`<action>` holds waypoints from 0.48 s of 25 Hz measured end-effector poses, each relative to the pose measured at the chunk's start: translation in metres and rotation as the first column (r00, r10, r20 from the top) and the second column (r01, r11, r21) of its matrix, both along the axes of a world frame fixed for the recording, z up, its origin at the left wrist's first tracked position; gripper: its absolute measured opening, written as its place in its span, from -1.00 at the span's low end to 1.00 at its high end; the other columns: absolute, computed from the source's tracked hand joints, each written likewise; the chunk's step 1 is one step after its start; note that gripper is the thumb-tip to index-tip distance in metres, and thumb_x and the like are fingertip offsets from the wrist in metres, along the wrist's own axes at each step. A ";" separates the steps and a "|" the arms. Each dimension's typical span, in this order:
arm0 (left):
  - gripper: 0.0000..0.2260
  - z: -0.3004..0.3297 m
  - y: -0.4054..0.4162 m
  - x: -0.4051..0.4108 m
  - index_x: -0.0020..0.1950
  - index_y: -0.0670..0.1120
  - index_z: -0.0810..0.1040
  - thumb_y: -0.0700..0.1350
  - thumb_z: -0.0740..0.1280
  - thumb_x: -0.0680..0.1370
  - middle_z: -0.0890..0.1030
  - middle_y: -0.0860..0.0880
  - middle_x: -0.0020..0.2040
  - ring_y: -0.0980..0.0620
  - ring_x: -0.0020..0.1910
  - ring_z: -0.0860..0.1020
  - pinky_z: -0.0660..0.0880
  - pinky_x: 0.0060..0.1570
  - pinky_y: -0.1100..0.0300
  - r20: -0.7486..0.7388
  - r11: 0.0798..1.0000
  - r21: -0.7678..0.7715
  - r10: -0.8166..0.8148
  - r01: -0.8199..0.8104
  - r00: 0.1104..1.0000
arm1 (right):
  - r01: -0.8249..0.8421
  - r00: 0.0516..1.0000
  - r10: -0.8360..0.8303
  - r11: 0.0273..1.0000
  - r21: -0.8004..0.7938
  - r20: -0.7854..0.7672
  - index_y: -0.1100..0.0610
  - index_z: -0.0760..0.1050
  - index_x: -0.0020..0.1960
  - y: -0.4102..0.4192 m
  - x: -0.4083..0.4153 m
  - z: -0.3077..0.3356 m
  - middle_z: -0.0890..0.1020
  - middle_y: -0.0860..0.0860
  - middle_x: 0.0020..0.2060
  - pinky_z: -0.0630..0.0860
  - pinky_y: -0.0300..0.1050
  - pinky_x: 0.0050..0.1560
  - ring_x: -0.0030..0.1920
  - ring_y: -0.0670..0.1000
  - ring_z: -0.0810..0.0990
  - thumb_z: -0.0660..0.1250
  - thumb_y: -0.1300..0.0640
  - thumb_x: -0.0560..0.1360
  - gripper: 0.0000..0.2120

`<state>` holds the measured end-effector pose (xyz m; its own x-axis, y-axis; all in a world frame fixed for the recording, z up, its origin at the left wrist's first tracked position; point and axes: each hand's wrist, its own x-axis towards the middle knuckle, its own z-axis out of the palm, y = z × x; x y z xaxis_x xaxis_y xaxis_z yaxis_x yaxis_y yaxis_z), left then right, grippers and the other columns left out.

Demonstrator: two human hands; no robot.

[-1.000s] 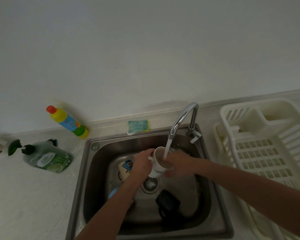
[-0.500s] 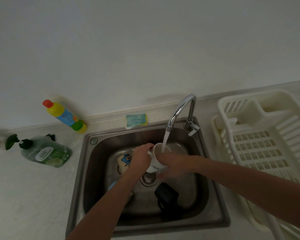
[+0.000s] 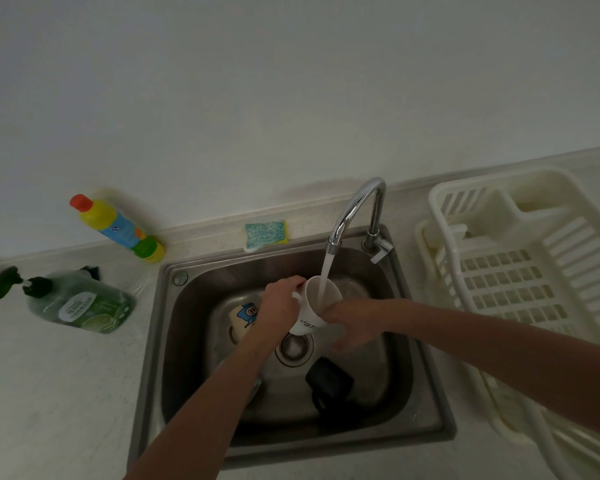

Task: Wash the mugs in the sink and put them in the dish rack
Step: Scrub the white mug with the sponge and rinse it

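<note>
both the left hand (image 3: 280,308) and right hand (image 3: 355,322) hold a white mug (image 3: 314,306) filling under tap water (image 3: 326,271) over the sink (image 3: 187,306).

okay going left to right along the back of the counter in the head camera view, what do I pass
Green pump soap bottle lying on its side → yellow bottle with red cap, leaning → blue-and-yellow sponge → chrome gooseneck faucet, running → cream plastic dish rack.

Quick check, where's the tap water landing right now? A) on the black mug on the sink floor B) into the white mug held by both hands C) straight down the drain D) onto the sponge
B: the stream from the faucet runs into the open mouth of the white mug, held by the left hand and right hand above the drain.
</note>
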<state>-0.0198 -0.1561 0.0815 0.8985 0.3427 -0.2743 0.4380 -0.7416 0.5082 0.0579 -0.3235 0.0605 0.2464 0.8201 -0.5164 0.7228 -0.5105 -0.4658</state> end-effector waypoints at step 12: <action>-0.64 -0.004 0.007 -0.003 0.30 -0.02 0.58 -0.28 0.23 0.56 0.64 -0.04 0.19 0.00 0.16 0.56 0.48 0.21 0.11 -0.027 1.000 0.009 -0.006 0.006 1.000 | 0.158 0.985 -0.169 0.967 0.198 0.043 0.04 0.39 0.38 0.019 0.000 0.001 0.52 0.03 0.30 0.38 0.06 0.36 0.32 0.08 0.48 0.39 -0.22 0.46 -0.41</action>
<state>-0.0231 -0.1489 0.0773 0.8928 0.3400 -0.2955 0.4471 -0.7487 0.4894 0.0578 -0.3046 0.0616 0.4106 0.8489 -0.3330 0.6662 -0.5286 -0.5261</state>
